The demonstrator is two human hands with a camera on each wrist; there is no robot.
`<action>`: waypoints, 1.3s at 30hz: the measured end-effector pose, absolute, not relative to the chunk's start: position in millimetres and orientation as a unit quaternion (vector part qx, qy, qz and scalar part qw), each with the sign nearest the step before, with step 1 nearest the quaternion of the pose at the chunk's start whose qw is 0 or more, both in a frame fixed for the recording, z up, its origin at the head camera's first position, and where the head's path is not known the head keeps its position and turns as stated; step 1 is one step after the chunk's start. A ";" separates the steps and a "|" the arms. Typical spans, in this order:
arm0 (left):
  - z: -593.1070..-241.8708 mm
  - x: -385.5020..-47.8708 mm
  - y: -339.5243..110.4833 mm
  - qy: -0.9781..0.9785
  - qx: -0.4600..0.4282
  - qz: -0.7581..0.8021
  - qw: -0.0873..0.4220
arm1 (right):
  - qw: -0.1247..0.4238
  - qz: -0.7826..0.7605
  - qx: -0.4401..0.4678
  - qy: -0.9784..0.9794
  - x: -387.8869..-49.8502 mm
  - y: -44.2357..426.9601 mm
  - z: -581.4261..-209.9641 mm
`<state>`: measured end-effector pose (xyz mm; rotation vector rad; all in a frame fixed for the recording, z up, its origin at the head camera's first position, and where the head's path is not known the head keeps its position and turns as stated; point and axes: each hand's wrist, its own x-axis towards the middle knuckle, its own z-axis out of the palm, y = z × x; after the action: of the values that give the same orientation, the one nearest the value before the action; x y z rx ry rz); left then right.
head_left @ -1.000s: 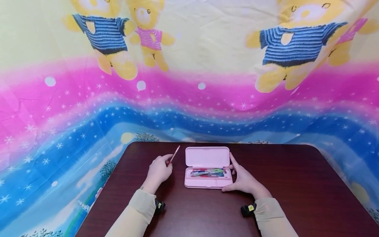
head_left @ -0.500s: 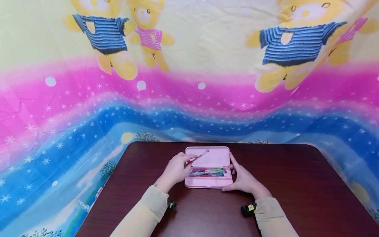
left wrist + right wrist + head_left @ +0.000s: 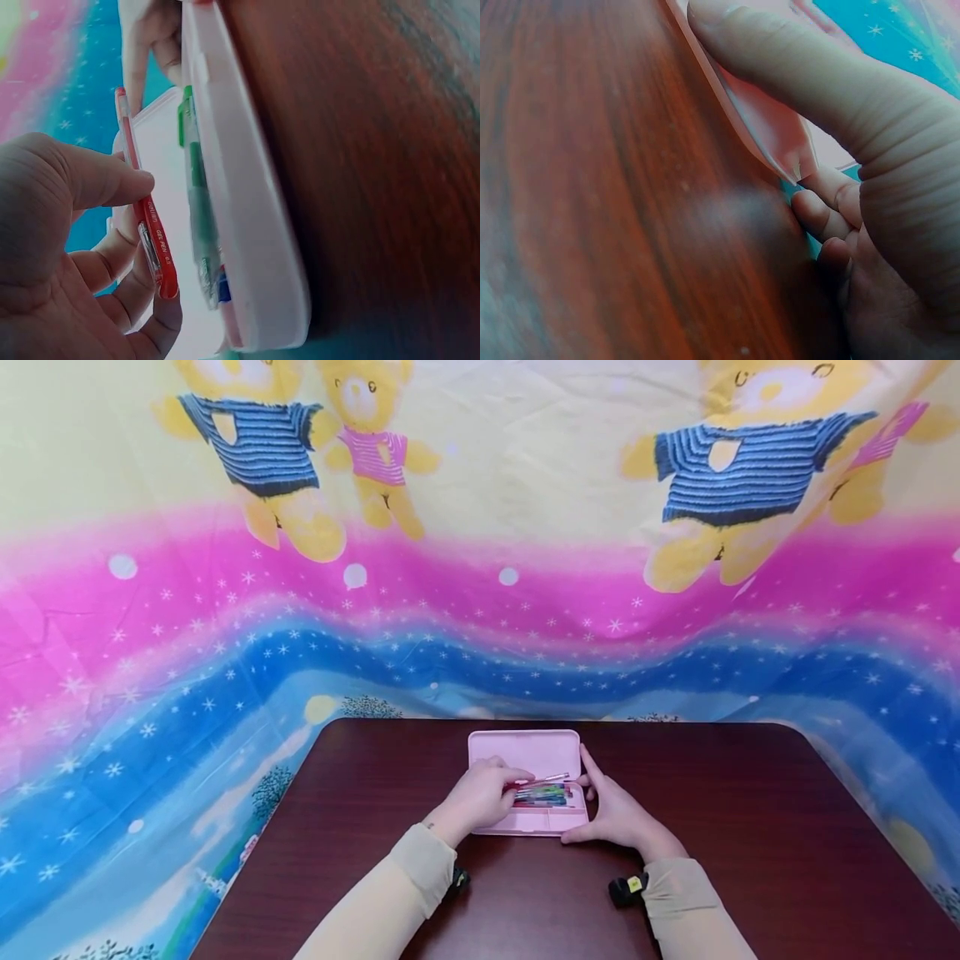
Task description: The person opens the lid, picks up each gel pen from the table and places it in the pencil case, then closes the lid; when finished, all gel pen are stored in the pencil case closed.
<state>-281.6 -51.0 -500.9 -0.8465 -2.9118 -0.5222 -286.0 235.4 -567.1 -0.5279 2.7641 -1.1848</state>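
Note:
A pink pencil case (image 3: 525, 748) stands on the table with its lid raised. Several coloured pens (image 3: 546, 793) lie in its rear compartment; the left hand hides some of them. My left hand (image 3: 476, 800) pinches a red gel pen (image 3: 155, 232) between thumb and fingers, above that compartment. In the left wrist view a green pen (image 3: 196, 187) shows beside the case's wall. My right hand (image 3: 618, 814) holds the right end of the case, thumb at the front edge and fingers at the side and rear.
The dark wooden table (image 3: 712, 793) carries the case near its far edge. A curtain (image 3: 495, 635) printed with bears hangs right behind the table. Each wrist wears a small black camera (image 3: 626, 890).
My left hand has carried the red gel pen rightward, from the table left of the case to over its pen compartment. The right hand stays at the case.

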 end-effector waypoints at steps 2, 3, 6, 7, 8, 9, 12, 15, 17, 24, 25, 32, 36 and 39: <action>-503.8 -282.3 -48.3 -0.945 -0.283 -0.162 0.035 | 0.042 -0.386 -0.173 0.905 -285.9 235.7 -567.3; -505.5 -282.7 -47.1 -0.944 -0.287 -0.158 0.038 | 0.041 -0.386 -0.174 0.905 -285.9 235.8 -567.4; -509.4 -282.5 -44.3 -0.945 -0.290 -0.149 0.040 | 0.038 -0.385 -0.179 0.904 -285.5 236.3 -567.8; -510.4 -282.5 -43.5 -0.945 -0.290 -0.145 0.039 | 0.037 -0.387 -0.180 0.904 -285.6 236.4 -567.7; -511.2 -282.8 -42.7 -0.946 -0.289 -0.142 0.039 | 0.037 -0.387 -0.181 0.903 -285.6 236.4 -567.3; -512.0 -283.1 -42.0 -0.947 -0.287 -0.140 0.037 | 0.037 -0.387 -0.183 0.903 -285.7 236.7 -567.0; -513.3 -283.3 -41.0 -0.949 -0.284 -0.133 0.030 | 0.034 -0.387 -0.185 0.903 -286.2 236.4 -566.5; -514.0 -284.7 -40.7 -0.949 -0.283 -0.134 0.025 | 0.028 -0.385 -0.187 0.903 -286.6 237.1 -565.4; -514.6 -285.7 -40.9 -0.949 -0.283 -0.136 0.022 | 0.026 -0.385 -0.186 0.904 -286.8 237.4 -564.8; -514.7 -286.1 -45.0 -0.949 -0.277 -0.153 0.014 | 0.027 -0.383 -0.192 0.903 -285.9 237.1 -564.8; -514.1 -286.2 -45.8 -0.949 -0.275 -0.156 0.011 | 0.026 -0.382 -0.191 0.904 -285.8 237.2 -564.7; -508.0 -291.0 -54.6 -0.941 -0.264 -0.211 0.020 | 0.025 -0.380 -0.186 0.906 -285.6 237.1 -564.1; -502.6 -300.7 -64.6 -0.928 -0.223 -0.280 0.100 | 0.031 -0.384 -0.183 0.904 -285.3 236.1 -563.3; -497.7 -311.7 -73.9 -0.913 -0.179 -0.327 0.166 | 0.032 -0.385 -0.182 0.904 -285.4 236.2 -562.7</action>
<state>-311.7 -73.9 -497.7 -0.5087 -2.5997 -0.9326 -285.4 236.2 -562.7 -0.5615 2.7850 -1.1849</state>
